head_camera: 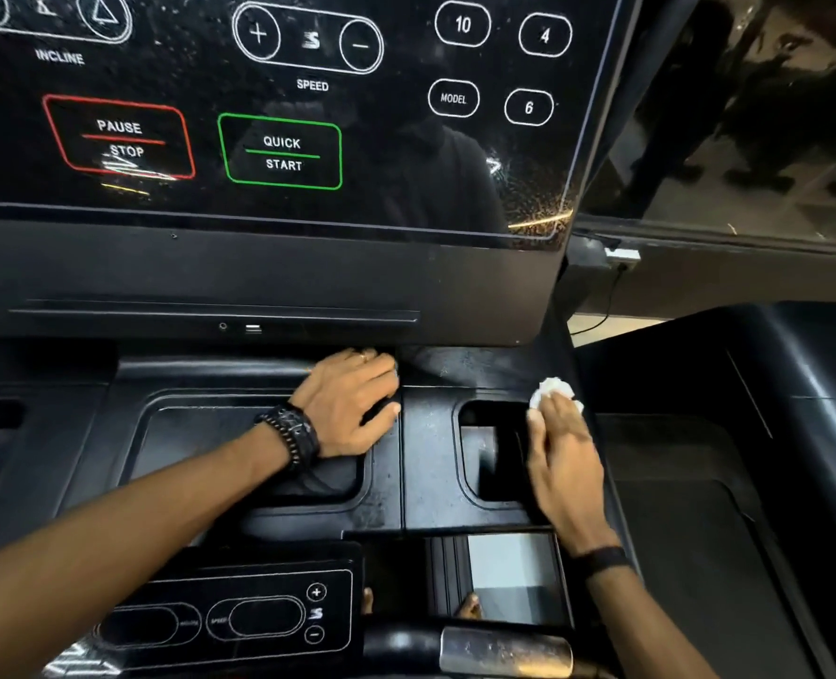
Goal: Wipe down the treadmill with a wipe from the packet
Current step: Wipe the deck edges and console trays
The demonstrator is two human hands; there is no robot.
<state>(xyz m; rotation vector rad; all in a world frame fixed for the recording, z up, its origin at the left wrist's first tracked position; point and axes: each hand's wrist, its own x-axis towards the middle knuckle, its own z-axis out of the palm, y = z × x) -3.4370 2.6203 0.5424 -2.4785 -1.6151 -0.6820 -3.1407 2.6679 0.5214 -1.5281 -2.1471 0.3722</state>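
A dim room: dark glossy wall (pixel 749 115) at right, pale floor (pixel 612 325) strip below it.

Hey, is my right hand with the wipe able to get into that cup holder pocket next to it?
Probably yes. The right hand presses the wipe on the pocket's outer rim, the pocket lies open right beside it, and the left hand rests apart on the centre tray.
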